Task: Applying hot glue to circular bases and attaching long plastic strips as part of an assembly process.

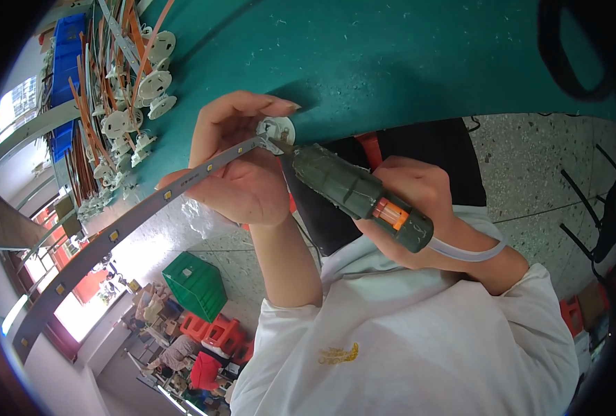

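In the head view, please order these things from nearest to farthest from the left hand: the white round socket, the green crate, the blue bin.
Measured from the left hand:
1. White round socket: at the fingertips, touching the hand, beside the green power screwdriver's tip.
2. Green crate: on the floor, below the hand in the picture.
3. Blue bin: far upper left, beyond the heap of white sockets.
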Tool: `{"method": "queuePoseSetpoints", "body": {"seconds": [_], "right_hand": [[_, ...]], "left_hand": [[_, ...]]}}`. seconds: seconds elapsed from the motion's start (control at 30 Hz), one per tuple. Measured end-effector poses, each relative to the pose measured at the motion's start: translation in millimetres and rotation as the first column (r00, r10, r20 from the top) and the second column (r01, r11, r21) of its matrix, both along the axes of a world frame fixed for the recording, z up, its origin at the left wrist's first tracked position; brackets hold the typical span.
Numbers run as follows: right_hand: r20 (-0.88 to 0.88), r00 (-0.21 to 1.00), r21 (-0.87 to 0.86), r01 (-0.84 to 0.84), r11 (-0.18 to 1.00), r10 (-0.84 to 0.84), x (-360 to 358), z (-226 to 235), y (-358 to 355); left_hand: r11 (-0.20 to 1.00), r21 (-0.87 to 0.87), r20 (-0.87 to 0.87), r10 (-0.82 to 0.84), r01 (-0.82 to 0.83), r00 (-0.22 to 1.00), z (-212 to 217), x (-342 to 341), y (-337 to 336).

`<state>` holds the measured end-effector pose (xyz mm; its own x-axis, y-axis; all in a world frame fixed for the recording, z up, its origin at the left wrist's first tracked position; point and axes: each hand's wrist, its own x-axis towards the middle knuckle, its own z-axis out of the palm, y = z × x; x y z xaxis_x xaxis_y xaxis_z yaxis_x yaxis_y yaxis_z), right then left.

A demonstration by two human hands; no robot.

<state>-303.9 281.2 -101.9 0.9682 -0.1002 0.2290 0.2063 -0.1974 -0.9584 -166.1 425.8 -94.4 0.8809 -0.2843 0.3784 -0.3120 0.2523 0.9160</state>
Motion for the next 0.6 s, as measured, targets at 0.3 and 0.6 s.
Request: {"method": "queuePoseSetpoints", "body": {"seconds": [0.3,0.6], "right_hand": [[0.018,0.999,-0.013,0.031,0.999,-0.031,-1.0,-3.1,2.5],[0.045,0.998,0.021,0.039,0.999,-0.04,0.3,-5.4,4.1]], "left_hand": [[1.0,-0.001,0.007,-0.006,0.006,1.0,-1.8,-1.0,0.5],[1.0,0.025,-0.006,0.019,-0.019,1.0,-2.1,-1.9,1.4]]}}
